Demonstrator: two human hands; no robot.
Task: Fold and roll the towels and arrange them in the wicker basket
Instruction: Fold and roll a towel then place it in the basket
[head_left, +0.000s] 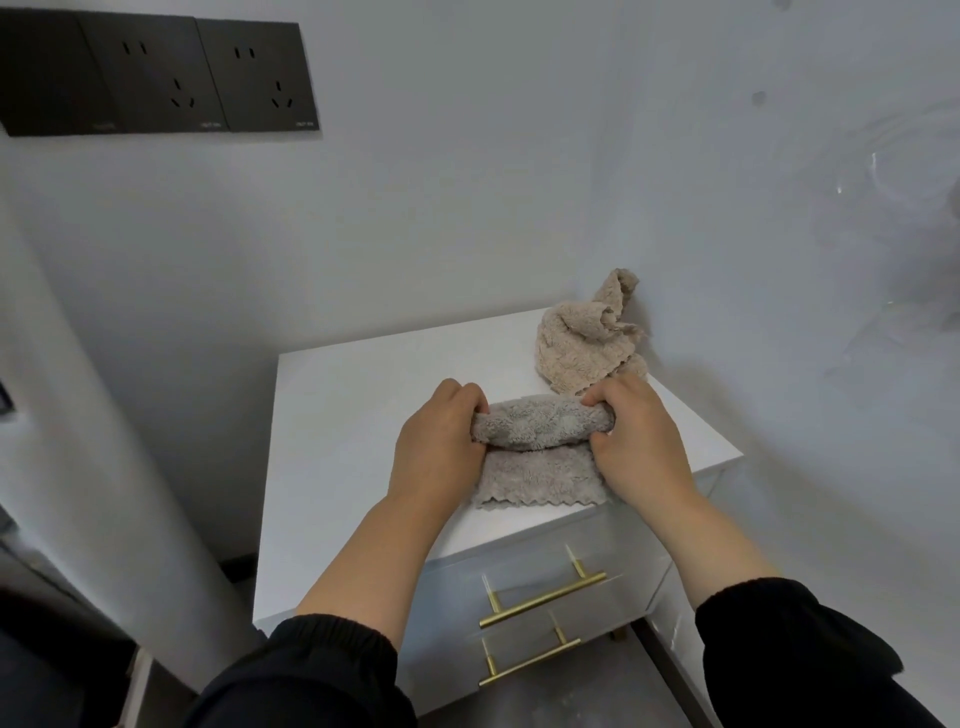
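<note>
Worktop (343, 426): glossy white top of a low drawer cabinet, set into a corner between pale walls. The cabinet front below it carries an upper brass bar handle (543, 597) and a lower brass bar handle (530, 662).

On it:
1. Grey fluffy scallop-edged towel (540, 473), near the front edge. Its far part is rolled into a tube and its near part lies flat.
2. Beige fluffy scallop-edged towel (582, 343), a crumpled heap at the back right corner. One end stands up against the wall, just behind the grey towel.

Black fabric left sleeve (322, 670): gathered elastic cuff, loose folds.
Black fabric right sleeve (779, 639): matching gathered cuff.
Forearms (374, 561): bare.
</note>
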